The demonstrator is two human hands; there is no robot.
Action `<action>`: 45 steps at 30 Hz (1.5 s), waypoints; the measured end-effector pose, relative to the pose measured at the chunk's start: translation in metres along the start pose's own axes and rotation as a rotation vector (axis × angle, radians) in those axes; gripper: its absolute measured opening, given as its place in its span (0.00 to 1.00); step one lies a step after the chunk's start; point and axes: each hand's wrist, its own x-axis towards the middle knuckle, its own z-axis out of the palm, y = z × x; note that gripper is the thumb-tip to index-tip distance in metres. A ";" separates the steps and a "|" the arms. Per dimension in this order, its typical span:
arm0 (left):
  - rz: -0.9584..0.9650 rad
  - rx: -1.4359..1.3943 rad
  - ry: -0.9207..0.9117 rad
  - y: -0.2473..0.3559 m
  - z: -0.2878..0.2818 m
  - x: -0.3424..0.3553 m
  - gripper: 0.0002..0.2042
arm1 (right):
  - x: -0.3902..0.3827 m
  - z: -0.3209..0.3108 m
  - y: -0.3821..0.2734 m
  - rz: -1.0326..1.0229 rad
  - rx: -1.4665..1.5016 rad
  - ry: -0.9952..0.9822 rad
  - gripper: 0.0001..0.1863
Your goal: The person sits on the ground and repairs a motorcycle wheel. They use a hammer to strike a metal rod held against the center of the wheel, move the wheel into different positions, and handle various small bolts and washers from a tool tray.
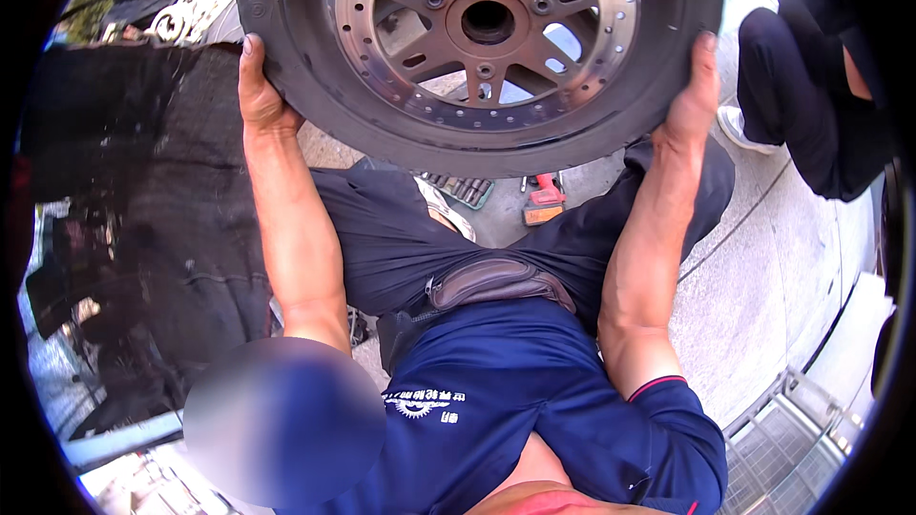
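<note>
A navy shirt point(496, 353) is filling the lower view. Beyond the dark trousers point(382, 238), the left hand point(267, 103) and the right hand point(691, 107) are holding a wheel point(515, 44) from its two sides. They are standing wide apart, thumbs pointing outward from the body; I cannot tell how the hidden fingers are bending.

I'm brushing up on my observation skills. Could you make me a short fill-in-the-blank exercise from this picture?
1. The left hand and right hand hold the wheel by its black rubber ____.
2. The metal brake disc is pierced by many small round ____.
3. In the picture, the socket set lies to the ____ of the red-and-orange tool.
4. The visible shoe of the person at the picture's right is ____.

Missing words: tire; holes; left; white.
</note>
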 end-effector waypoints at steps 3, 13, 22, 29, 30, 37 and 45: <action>0.198 0.058 0.018 0.010 -0.014 -0.028 0.36 | -0.012 0.025 -0.017 -0.192 -0.020 -0.184 0.32; 0.716 0.397 0.409 0.083 -0.001 -0.138 0.51 | 0.068 0.123 0.037 -0.073 0.181 -0.355 0.32; 0.774 0.730 0.570 0.168 0.070 -0.206 0.46 | 0.057 0.230 0.117 0.195 0.599 -0.697 0.37; 0.806 0.770 0.759 0.229 0.102 -0.217 0.37 | 0.026 0.302 0.132 0.478 0.938 -0.764 0.37; 0.801 0.774 0.800 0.231 0.106 -0.223 0.36 | 0.016 0.297 0.113 0.435 0.765 -0.761 0.38; 0.631 0.858 0.820 0.300 0.115 -0.262 0.26 | -0.075 0.317 0.141 0.566 0.665 -0.810 0.41; 0.444 0.781 0.914 0.304 0.046 -0.265 0.25 | -0.113 0.320 0.212 0.619 0.446 -0.911 0.41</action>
